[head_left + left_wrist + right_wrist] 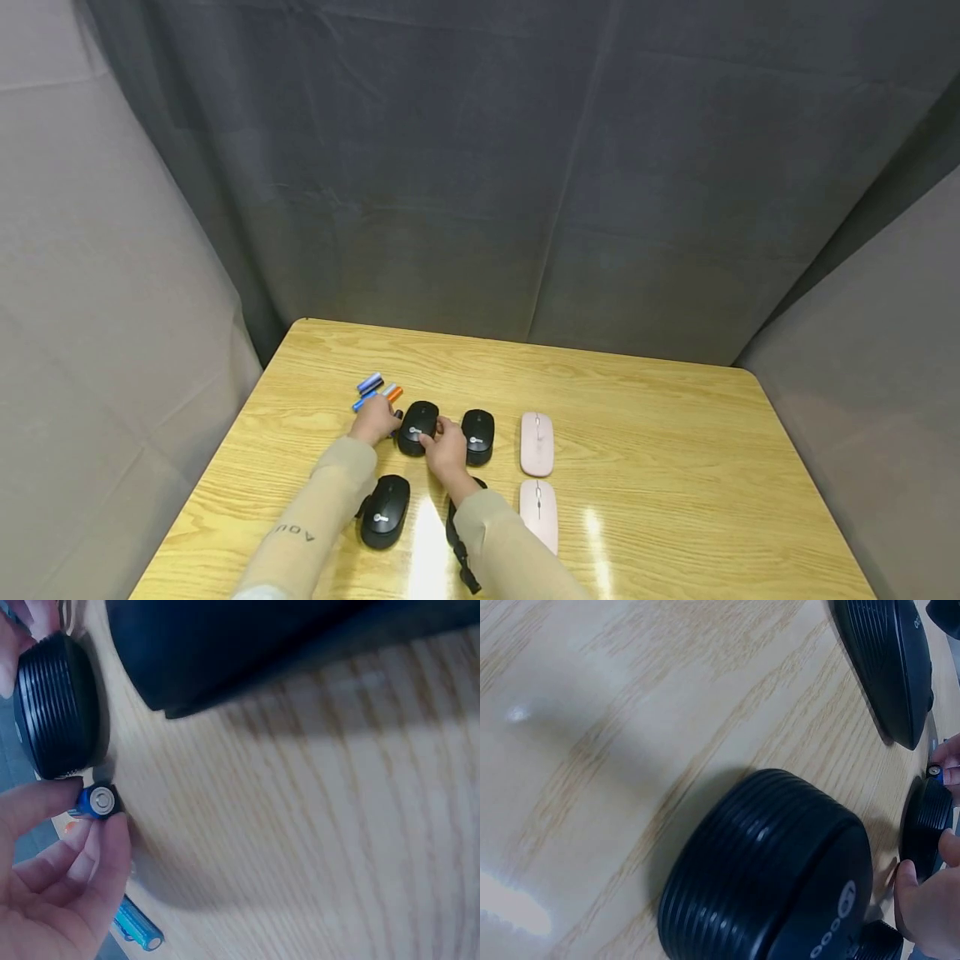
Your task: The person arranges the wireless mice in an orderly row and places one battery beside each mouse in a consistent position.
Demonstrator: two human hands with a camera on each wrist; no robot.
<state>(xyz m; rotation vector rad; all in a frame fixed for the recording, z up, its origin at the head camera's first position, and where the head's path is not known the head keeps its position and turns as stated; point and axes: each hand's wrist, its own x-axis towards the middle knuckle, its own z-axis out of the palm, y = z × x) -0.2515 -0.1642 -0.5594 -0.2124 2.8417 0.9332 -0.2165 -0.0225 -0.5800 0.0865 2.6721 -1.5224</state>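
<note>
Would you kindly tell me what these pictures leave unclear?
Head view: one black mouse, partly hidden by the right sleeve.
Head view: print on the loose batteries, too small.
Left wrist view: most of the held battery, behind the left hand.
Left wrist view: a dark object, cut off by the top edge.

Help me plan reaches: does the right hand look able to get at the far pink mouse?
Probably yes: the far pink mouse lies uncovered near the right hand. It would likely first release the held mouse and pass another black mouse between.
</note>
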